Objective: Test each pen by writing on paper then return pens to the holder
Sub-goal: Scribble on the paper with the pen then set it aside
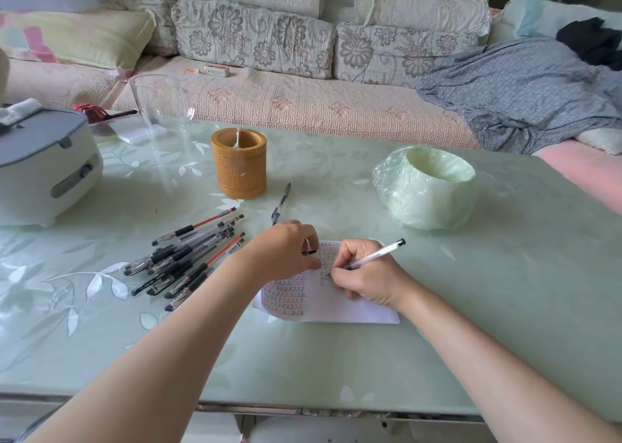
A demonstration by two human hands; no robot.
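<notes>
Head camera: the right hand (367, 281) grips a white pen (377, 253) in curled fingers, tip on the paper (336, 308) beneath them — rows of marks cover it. Just beside, the left hand (286, 247) rests on the paper, fingers curled round a small black piece (309, 252). Left of those fingers lies a heap of pens (188, 257); beyond them stands the wooden holder (239, 163) on the table (336, 368).

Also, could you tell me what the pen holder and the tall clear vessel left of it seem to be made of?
The pen holder looks like bamboo or wood: matte honey-brown, thick wall, finely textured side. The tall vessel looks like clear glass, possibly hard plastic: see-through, with bright glints on its side.
</notes>
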